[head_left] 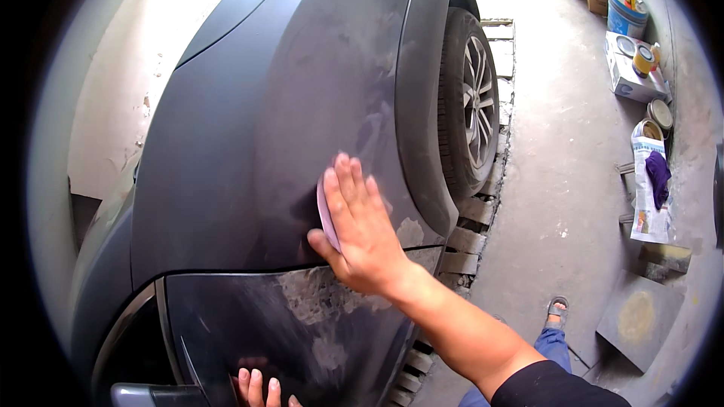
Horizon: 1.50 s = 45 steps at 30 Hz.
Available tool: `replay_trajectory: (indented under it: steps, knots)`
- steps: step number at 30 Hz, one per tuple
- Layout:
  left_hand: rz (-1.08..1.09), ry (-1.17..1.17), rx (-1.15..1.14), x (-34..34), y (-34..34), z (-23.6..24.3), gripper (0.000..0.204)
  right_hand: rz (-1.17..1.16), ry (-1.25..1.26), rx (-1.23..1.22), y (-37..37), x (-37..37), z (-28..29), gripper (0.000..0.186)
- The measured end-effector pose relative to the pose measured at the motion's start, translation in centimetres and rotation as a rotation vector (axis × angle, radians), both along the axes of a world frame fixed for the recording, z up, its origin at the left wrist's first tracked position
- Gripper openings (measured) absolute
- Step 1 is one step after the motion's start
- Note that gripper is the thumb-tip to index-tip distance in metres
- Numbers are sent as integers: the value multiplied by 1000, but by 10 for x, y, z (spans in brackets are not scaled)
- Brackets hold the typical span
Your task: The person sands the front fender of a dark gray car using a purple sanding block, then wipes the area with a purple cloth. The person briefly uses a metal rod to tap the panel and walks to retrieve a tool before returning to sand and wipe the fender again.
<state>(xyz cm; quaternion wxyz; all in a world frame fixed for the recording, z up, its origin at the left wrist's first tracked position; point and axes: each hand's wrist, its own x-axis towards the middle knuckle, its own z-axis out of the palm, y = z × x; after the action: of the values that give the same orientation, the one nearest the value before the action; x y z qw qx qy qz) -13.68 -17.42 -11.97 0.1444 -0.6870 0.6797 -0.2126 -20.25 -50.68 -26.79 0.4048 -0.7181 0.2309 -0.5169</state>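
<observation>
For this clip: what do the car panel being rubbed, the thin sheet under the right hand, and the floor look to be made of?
Car panel: painted sheet metal or plastic, dulled matte grey, with pale filler-like patches. Sheet under the right hand: thin, flexible, pale purple, probably sandpaper. Floor: bare concrete, rough, stained grey.

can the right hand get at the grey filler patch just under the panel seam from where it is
Probably yes: the right hand lies flat on the fender just above the patch, with nothing between them.
</observation>
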Motion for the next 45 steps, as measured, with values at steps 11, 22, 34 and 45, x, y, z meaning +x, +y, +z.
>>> replay_trajectory:
  steps: [11,22,34,45]
  knots:
    - [34,9,-6,-13,-27,9,41,35,-58,48,-2,11,9,85]
    - [48,-20,15,-13,-33,4,39,59,-66,28,-1,6,0,80]
    - [119,-77,132,-6,0,3,48,-71,-35,33,-37,13,19,81]
    - [52,-39,5,-17,-33,6,36,-142,65,103,-49,11,25,77]
